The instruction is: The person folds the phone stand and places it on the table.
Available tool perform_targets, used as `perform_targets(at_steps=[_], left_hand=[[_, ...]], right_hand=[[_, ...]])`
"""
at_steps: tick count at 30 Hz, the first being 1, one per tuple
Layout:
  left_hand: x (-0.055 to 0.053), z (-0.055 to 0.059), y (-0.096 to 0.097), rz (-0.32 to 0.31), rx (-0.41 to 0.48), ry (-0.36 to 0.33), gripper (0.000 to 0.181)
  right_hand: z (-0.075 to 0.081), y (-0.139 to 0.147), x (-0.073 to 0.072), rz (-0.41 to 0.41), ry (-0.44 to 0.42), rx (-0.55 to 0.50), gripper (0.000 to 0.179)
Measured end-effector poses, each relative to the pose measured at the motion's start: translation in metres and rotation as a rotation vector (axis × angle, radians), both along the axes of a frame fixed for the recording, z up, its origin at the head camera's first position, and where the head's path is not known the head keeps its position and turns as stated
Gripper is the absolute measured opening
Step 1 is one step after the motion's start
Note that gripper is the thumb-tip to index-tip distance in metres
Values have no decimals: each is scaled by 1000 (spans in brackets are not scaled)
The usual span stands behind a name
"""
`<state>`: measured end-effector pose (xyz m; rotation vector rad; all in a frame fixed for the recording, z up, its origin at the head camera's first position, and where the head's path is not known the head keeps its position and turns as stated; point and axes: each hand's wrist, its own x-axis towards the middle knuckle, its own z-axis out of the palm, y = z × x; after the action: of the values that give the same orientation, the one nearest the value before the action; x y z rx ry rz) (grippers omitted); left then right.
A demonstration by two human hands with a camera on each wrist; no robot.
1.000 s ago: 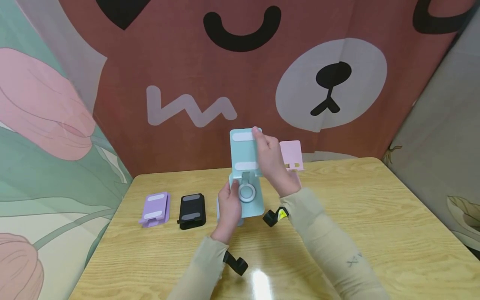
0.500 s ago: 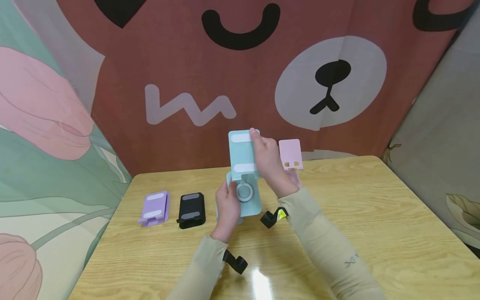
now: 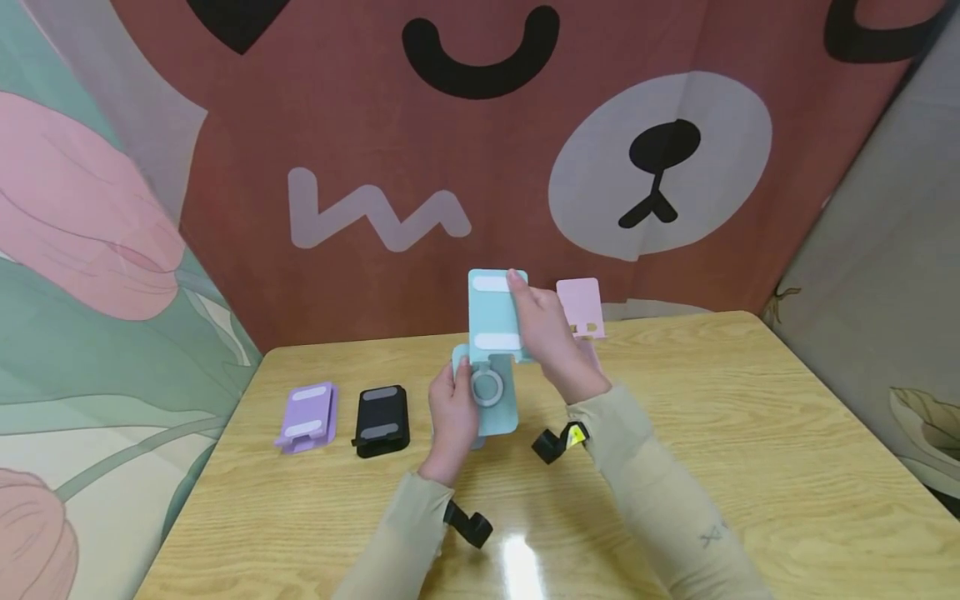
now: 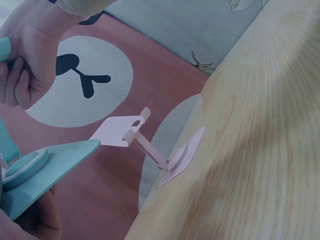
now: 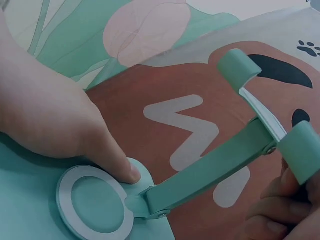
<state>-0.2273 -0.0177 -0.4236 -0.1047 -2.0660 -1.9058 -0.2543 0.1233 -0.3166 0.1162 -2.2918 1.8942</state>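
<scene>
Both hands hold a mint-green folding phone stand (image 3: 493, 315) in the air above the table. My left hand (image 3: 453, 412) grips its base plate at the left edge, thumb on top beside a white ring. Higher up, my right hand (image 3: 549, 333) pinches the right side of the upper plate, which has two white pads. In the right wrist view a hinged arm (image 5: 210, 172) joins base and upper plate, standing unfolded at an angle. The left thumb (image 5: 117, 162) presses on the base near the lower hinge there. Fingers behind the plates are mostly hidden.
A folded purple stand (image 3: 307, 412) and a folded black stand (image 3: 382, 421) lie on the wooden table (image 3: 712, 467) to the left. An unfolded pink stand (image 4: 182, 157) stands behind the right hand. Part of a light blue object (image 3: 477, 444) shows behind the left hand.
My right hand and the upper plate have shifted slightly right and down, bringing the plate nearer the ring. The left hand has barely moved, keeping its hold on the base.
</scene>
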Motion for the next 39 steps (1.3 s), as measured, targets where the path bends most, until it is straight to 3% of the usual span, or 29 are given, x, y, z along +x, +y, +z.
perform_targets(at_steps=[21, 29, 39], left_hand=[[0, -4, 3, 23, 60, -19, 36], [-1, -2, 1, 25, 57, -57, 37], [-1, 0, -2, 14, 46, -16, 39]], right_hand=[[-18, -2, 12, 8, -20, -54, 63], [-23, -4, 16, 9, -33, -72, 64], [-30, -6, 23, -8, -86, 10, 68]])
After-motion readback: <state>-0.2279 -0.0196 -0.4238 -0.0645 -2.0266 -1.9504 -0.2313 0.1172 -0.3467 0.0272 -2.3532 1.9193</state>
